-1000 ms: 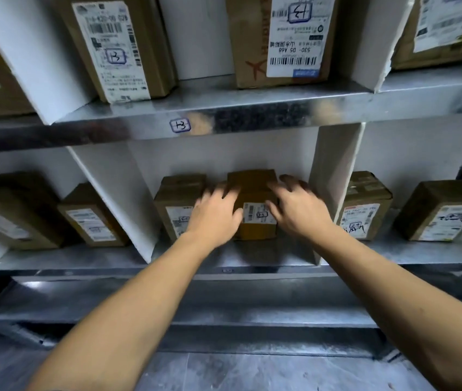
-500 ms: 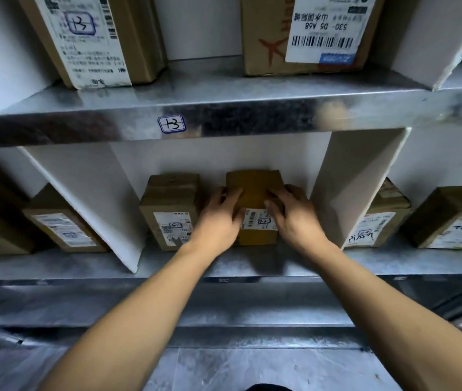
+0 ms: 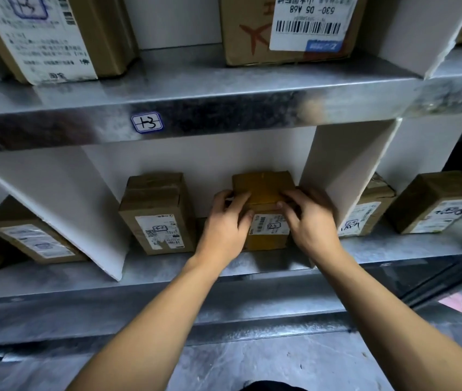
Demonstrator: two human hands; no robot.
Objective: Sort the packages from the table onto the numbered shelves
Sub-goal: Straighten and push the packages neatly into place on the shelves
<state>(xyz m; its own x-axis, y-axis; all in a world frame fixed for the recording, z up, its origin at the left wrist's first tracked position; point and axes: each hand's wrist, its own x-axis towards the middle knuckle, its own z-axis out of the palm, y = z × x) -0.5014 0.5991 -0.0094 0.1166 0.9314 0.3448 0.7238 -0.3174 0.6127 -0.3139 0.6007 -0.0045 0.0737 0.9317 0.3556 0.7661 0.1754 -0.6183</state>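
Both the left hand (image 3: 225,227) and right hand (image 3: 313,221) grip the small package (image 3: 263,190).

The held package (image 3: 263,193) stands on the lower shelf (image 3: 167,266), right of another package (image 3: 158,213).

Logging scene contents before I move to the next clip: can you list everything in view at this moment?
Held box: one, yellow-brown, lower shelf, middle bay, between both hands.
Neighbour box: one, brown, same bay, to its left.
Left-bay box: one, brown, lower shelf.
Right-bay boxes: two, brown, lower shelf.
Upper boxes: two plain to see, brown with white labels, upper shelf.
Tag: one, white with blue border, upper shelf's front edge.
Dividers: at least three, white, between bays.
Shelves: two, silver metal.
Floor: grey, below.
Left hand: grips the box's left side.
Right hand: grips its right side.
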